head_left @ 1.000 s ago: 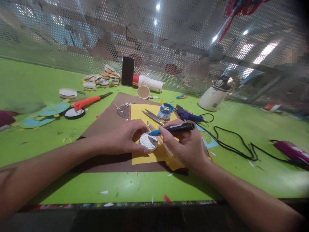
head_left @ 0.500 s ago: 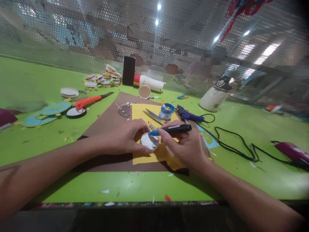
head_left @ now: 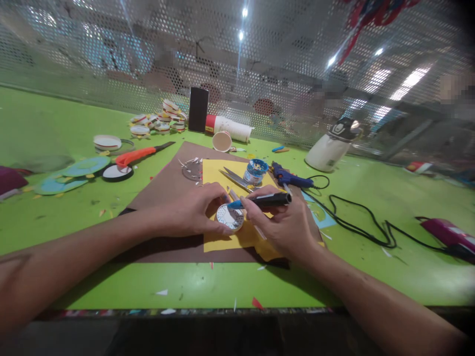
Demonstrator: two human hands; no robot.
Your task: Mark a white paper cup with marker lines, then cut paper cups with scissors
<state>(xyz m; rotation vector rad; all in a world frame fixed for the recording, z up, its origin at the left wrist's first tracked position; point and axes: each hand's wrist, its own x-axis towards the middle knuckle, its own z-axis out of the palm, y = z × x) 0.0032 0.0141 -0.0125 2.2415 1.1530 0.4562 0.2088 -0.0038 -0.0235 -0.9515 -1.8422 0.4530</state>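
Observation:
My left hand (head_left: 193,210) rests on the yellow paper sheet (head_left: 222,237), its fingers curled round a small white disc (head_left: 230,217) with dark marks round its rim. My right hand (head_left: 285,225) grips a black marker with a blue tip (head_left: 261,200), the tip lying over the disc's upper edge. Both hands sit above a brown sheet (head_left: 166,188) on the green table (head_left: 371,198).
Scissors (head_left: 235,179), a small blue-lidded jar (head_left: 255,170) and a blue glue gun (head_left: 289,176) with a black cord (head_left: 356,222) lie just behind my hands. An orange knife (head_left: 135,155), paper discs, paper cups (head_left: 226,133), a black phone (head_left: 198,109) and a white jug (head_left: 330,146) stand further off.
My right hand and the marker have shifted slightly left, bringing the blue tip closer over the disc. The left hand stays on the disc.

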